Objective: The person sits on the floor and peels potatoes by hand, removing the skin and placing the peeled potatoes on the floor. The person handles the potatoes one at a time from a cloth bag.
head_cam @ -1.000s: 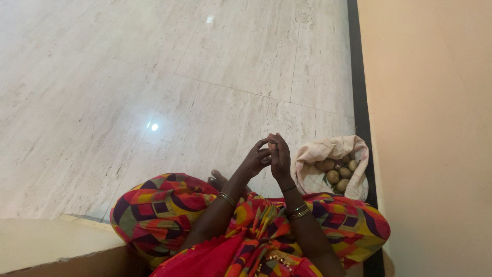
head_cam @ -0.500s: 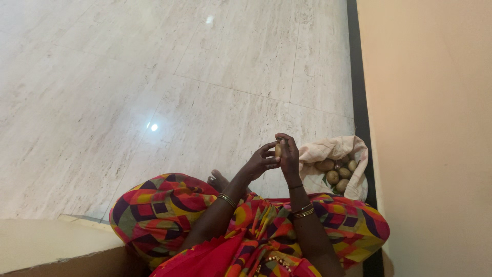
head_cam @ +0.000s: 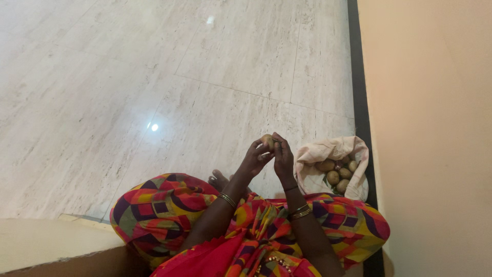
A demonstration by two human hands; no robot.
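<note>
left hand (head_cam: 254,160): fingers closed on small round brown fruit (head_cam: 267,140)
right hand (head_cam: 282,158): pinching same fruit — both raised
bag (head_cam: 328,152): open on floor (head_cam: 154,77) — more fruit inside

The person wears a bright cloth (head_cam: 169,210) with big shapes in red, orange, yellow, green and dark purple. It covers both knees. A plain red part (head_cam: 215,259) lies in the middle, with small gold beads near its edge. The arms are bare. Thin gold bangles sit on the left wrist (head_cam: 226,199) and on the right wrist (head_cam: 300,212). Both hands (head_cam: 269,156) wear nothing.
</note>
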